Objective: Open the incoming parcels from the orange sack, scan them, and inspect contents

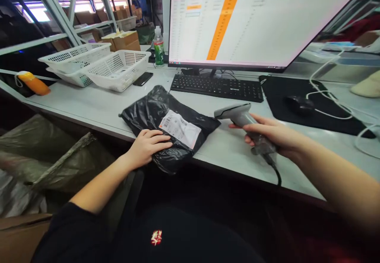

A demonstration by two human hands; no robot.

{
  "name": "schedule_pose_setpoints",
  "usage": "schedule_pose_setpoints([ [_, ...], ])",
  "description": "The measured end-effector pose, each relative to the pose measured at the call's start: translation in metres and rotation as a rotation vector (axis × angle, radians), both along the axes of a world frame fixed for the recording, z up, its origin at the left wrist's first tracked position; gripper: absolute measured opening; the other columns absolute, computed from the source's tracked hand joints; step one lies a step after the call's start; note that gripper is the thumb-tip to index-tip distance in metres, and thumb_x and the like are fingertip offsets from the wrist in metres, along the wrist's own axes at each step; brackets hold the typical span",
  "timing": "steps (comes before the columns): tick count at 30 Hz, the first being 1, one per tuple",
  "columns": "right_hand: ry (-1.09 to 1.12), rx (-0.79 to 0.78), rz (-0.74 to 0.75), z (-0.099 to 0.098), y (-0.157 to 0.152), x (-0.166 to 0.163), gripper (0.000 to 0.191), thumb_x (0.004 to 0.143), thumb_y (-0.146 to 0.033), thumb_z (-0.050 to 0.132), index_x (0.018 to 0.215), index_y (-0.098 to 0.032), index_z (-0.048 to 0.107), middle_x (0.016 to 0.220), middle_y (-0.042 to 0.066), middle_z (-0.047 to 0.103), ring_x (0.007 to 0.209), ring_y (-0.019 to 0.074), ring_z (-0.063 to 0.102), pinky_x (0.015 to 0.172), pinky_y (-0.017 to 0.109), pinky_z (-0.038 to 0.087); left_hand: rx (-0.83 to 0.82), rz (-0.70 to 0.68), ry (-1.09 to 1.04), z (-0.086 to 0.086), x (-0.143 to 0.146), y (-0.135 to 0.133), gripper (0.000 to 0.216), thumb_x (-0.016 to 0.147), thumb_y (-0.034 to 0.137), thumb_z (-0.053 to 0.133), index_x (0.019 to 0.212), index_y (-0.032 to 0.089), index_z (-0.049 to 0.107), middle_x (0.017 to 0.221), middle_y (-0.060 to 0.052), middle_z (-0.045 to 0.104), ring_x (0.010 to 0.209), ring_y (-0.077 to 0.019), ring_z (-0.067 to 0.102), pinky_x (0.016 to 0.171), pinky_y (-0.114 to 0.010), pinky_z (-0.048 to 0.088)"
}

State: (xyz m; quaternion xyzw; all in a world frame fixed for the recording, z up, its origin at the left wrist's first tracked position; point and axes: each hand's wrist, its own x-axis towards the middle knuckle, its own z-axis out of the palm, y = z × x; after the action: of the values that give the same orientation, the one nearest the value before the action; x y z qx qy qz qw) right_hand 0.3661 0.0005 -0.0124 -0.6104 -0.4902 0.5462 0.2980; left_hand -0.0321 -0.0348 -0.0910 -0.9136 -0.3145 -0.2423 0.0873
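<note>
A black plastic mailer bag (145,110) lies on the desk with its near corner jutting over the front edge. A crumpled white shipping label (181,127) with a barcode is on its top face. My left hand (148,144) grips the bag's near left side, fingers over the top and thumb hidden. In my right hand (264,132) is a grey handheld barcode scanner (237,114), fingers wrapped round its handle. The scanner's head points left toward the bag's right corner, and its black cable hangs down past the desk edge.
Behind the bag stand a keyboard (216,86) and a large monitor (267,25) showing a spreadsheet. White baskets (118,79), a phone (143,79) and a bottle (158,51) are at the back left. A mouse (299,103) with white cables nearby lies right. Sacks (65,156) sit below left.
</note>
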Motion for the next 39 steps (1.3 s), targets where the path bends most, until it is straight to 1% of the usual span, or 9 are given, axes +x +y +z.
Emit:
schedule_pose_setpoints([
  [3, 0.047, 0.027, 0.053, 0.016, -0.011, -0.005, 0.043, 0.083, -0.03, 0.071, 0.125, -0.026, 0.062, 0.122, 0.01, 0.071, 0.06, 0.0098, 0.058, 0.047, 0.022, 0.048, 0.032, 0.066, -0.102, -0.028, -0.001, -0.005, 0.034, 0.101, 0.019, 0.057, 0.129, 0.031, 0.074, 0.132, -0.005, 0.074, 0.126, -0.0253, 0.061, 0.098, -0.042, 0.04],
  [8, 0.018, 0.019, 0.296, 0.044, -0.037, -0.026, 0.056, 0.081, -0.047, 0.074, 0.132, -0.025, 0.062, 0.071, 0.001, 0.064, 0.053, 0.0137, 0.056, 0.043, 0.023, 0.045, 0.199, 0.044, -0.27, -0.035, 0.007, -0.005, 0.027, 0.101, 0.019, 0.06, 0.12, 0.027, 0.077, 0.108, -0.006, 0.075, 0.105, -0.0225, 0.06, 0.095, -0.04, 0.042],
  [10, -0.04, 0.019, 0.374, 0.054, -0.047, -0.034, 0.063, 0.081, -0.05, 0.074, 0.137, -0.025, 0.06, 0.065, 0.0, 0.061, 0.051, 0.0154, 0.057, 0.04, 0.023, 0.041, 0.275, 0.048, -0.344, -0.038, 0.01, -0.003, 0.024, 0.1, 0.02, 0.061, 0.116, 0.027, 0.078, 0.093, -0.005, 0.07, 0.096, -0.021, 0.058, 0.091, -0.038, 0.042],
  [15, -0.148, 0.073, 0.395, 0.07, -0.057, -0.052, 0.075, 0.076, -0.047, 0.077, 0.145, -0.026, 0.058, 0.076, 0.0, 0.065, 0.054, 0.0161, 0.059, 0.042, 0.026, 0.045, 0.214, -0.045, -0.314, -0.036, 0.003, 0.001, 0.025, 0.094, 0.022, 0.062, 0.115, 0.025, 0.075, 0.089, -0.005, 0.063, 0.092, -0.0222, 0.056, 0.09, -0.041, 0.045],
  [18, -0.176, 0.077, 0.396, 0.073, -0.054, -0.058, 0.077, 0.076, -0.046, 0.076, 0.147, -0.024, 0.056, 0.074, 0.0, 0.065, 0.054, 0.016, 0.06, 0.044, 0.026, 0.046, 0.096, -0.151, -0.222, -0.025, -0.007, 0.001, 0.042, 0.084, 0.013, 0.056, 0.121, 0.021, 0.072, 0.096, -0.008, 0.063, 0.101, -0.0254, 0.058, 0.098, -0.047, 0.046],
  [22, -0.168, 0.075, 0.394, 0.076, -0.046, -0.066, 0.076, 0.077, -0.043, 0.077, 0.147, -0.022, 0.056, 0.07, -0.001, 0.064, 0.053, 0.016, 0.06, 0.042, 0.025, 0.045, 0.095, -0.196, -0.203, -0.018, -0.012, 0.0, 0.054, 0.075, 0.01, 0.054, 0.126, 0.02, 0.07, 0.101, -0.009, 0.066, 0.111, -0.029, 0.058, 0.098, -0.05, 0.047],
  [31, -0.129, 0.144, 0.551, 0.093, -0.035, -0.097, 0.081, 0.076, -0.029, 0.079, 0.152, -0.031, 0.053, 0.087, 0.0, 0.072, 0.057, 0.0142, 0.065, 0.042, 0.021, 0.049, 0.075, -0.191, -0.252, -0.018, -0.012, -0.008, 0.051, 0.079, 0.017, 0.052, 0.125, 0.025, 0.072, 0.103, -0.008, 0.073, 0.115, -0.029, 0.063, 0.1, -0.049, 0.049],
  [35, -0.141, 0.17, 0.567, 0.104, -0.038, -0.093, 0.082, 0.078, -0.027, 0.076, 0.155, -0.032, 0.049, 0.098, 0.001, 0.073, 0.061, 0.014, 0.067, 0.045, 0.021, 0.051, 0.17, -0.117, -0.358, -0.007, -0.016, -0.007, 0.037, 0.087, 0.021, 0.056, 0.12, 0.023, 0.072, 0.103, -0.007, 0.076, 0.113, -0.0278, 0.066, 0.101, -0.048, 0.05],
  [39, -0.141, 0.172, 0.515, 0.111, -0.038, -0.082, 0.082, 0.081, -0.031, 0.075, 0.157, -0.029, 0.044, 0.091, 0.001, 0.071, 0.06, 0.0134, 0.065, 0.044, 0.02, 0.049, 0.218, -0.026, -0.468, 0.014, -0.01, 0.02, 0.026, 0.094, 0.011, 0.061, 0.113, 0.024, 0.073, 0.098, -0.005, 0.078, 0.103, -0.0213, 0.071, 0.094, -0.038, 0.055],
])
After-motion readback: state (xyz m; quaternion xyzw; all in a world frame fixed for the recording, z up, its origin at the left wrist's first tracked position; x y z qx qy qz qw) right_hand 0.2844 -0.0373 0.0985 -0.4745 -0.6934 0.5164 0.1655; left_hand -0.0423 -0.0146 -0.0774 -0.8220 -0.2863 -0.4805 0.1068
